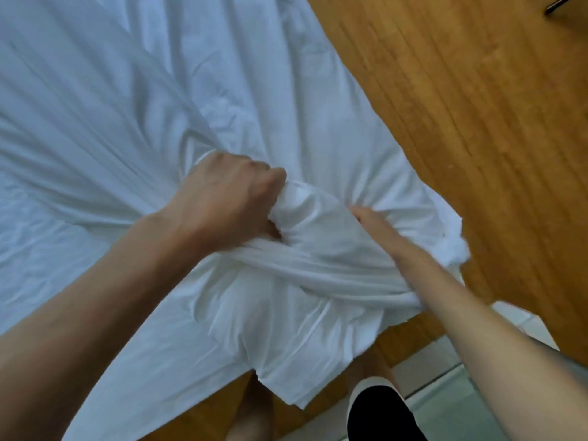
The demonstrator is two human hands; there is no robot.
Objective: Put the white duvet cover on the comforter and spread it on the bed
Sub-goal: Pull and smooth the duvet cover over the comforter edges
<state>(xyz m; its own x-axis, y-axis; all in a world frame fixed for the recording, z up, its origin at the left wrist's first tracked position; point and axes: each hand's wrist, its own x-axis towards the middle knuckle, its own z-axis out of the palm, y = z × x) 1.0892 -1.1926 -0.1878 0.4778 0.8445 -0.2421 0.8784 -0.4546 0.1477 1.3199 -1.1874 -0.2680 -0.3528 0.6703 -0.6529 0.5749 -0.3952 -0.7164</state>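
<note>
the left hand [229, 198] is clenched around a bunched wad of the white duvet cover [127, 106], knuckles up, with the cloth emerging from the fist on its right side. the right hand [378, 233] lies just to the right of that fist, fingers extended toward the same bunch; the frame is blurred there, so whether it is grasping the cloth or only pressing on it cannot be told. a twisted band of the cover runs from beneath the left fist across and under the right wrist. creases fan outward from the left fist, and the rest of the cover extends flat beyond and to the left of both hands. a wooden surface [461, 106] lies beyond and to the right of the right hand. below the right forearm, a black shoe [378, 415] stands on a pale tiled floor [445, 386].
</note>
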